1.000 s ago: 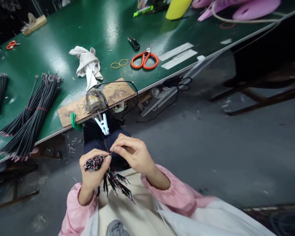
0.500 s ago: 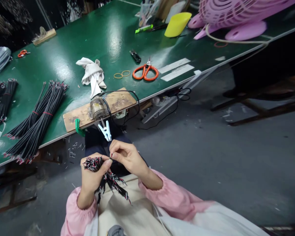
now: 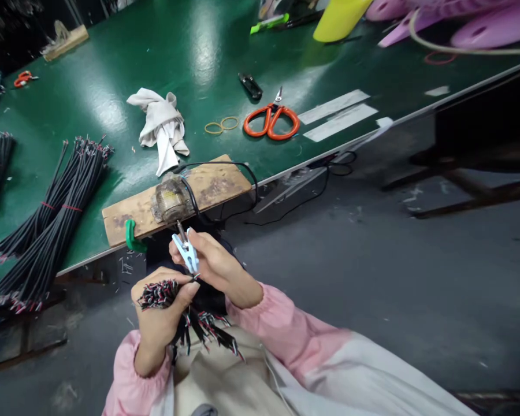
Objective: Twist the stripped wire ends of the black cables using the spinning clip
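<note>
Gripped black wires point(image 3: 158, 293) in the curled left hand point(image 3: 162, 320), just off the near edge of the surface point(image 3: 225, 60), and pinched the light-blue clip point(image 3: 186, 254) on the motor shaft point(image 3: 181, 229) with the right hand point(image 3: 219, 263).

Workshop, wiring-type. Signs: lg. green worktable point(image 3: 164, 58) w/ tied bundles of blk. wires point(image 3: 60, 231); small motor point(image 3: 172, 201) on wood board point(image 3: 216, 178) at table edge, clothespin point(image 3: 186, 253) at its shaft, green clamp point(image 3: 131, 234) alongside; orange-hndl. scissors point(image 3: 274, 108), rubber bands point(image 3: 221, 124) & cloth point(image 3: 161, 122) nearby; scraps point(image 3: 127, 266) on bare grey flr. point(image 3: 329, 260).
</note>
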Tool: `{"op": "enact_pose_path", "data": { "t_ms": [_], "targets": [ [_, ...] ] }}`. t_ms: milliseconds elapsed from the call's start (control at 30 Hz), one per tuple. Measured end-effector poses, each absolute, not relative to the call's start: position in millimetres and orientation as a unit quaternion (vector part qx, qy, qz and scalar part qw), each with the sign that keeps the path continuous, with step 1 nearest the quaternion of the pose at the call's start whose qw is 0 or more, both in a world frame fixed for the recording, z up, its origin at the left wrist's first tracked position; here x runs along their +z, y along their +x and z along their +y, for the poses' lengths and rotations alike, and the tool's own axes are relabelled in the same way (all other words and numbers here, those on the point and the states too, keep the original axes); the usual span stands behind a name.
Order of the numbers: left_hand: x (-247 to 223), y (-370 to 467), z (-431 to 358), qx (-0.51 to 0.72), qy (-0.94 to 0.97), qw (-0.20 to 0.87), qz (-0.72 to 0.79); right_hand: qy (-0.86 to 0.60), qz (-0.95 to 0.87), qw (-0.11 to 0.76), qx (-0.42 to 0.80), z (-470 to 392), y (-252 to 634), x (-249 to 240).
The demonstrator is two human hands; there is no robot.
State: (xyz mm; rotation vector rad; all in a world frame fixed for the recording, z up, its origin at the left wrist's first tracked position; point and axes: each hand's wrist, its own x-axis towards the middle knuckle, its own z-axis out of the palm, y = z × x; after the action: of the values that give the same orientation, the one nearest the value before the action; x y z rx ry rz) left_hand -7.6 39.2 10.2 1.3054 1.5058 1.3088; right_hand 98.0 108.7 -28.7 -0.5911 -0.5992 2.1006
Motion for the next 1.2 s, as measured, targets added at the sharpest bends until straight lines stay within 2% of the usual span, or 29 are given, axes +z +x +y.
{"op": "enact_pose_path", "data": {
  "t_ms": [133, 400, 633, 767, 933, 1000, 1200],
  "targets": [
    [6.4, -6.2, 40.7, 0.495, 0.504, 0.386, 0.594, -0.211, -0.205, 0.43, 0.853, 107.1, 96.7, -28.1],
    [5.2, -7.5, 38.2, 0.499, 0.496, 0.391, 0.593, -0.197, -0.178, 0.386, 0.883, 103.3, 98.1, -44.2],
    [13.0, -7.2, 36.7, 0.479, 0.53, 0.377, 0.59, -0.249, -0.196, 0.436, 0.842, 89.0, 112.5, -59.0],
    [15.7, -10.0, 36.2, 0.437, 0.557, 0.395, 0.585, -0.301, -0.322, 0.47, 0.765, 75.5, 126.9, -58.3],
    [12.2, -10.0, 34.4, 0.397, 0.53, 0.426, 0.616, -0.296, -0.545, 0.549, 0.56, 65.6, 139.5, -39.1],
    [9.8, -7.6, 33.6, 0.404, 0.527, 0.434, 0.609, -0.287, -0.611, 0.555, 0.486, 63.8, 141.8, -29.0],
    [4.3, -1.9, 32.7, 0.406, 0.505, 0.44, 0.621, -0.308, -0.659, 0.557, 0.4, 62.4, 140.7, -19.3]
  ]
}}
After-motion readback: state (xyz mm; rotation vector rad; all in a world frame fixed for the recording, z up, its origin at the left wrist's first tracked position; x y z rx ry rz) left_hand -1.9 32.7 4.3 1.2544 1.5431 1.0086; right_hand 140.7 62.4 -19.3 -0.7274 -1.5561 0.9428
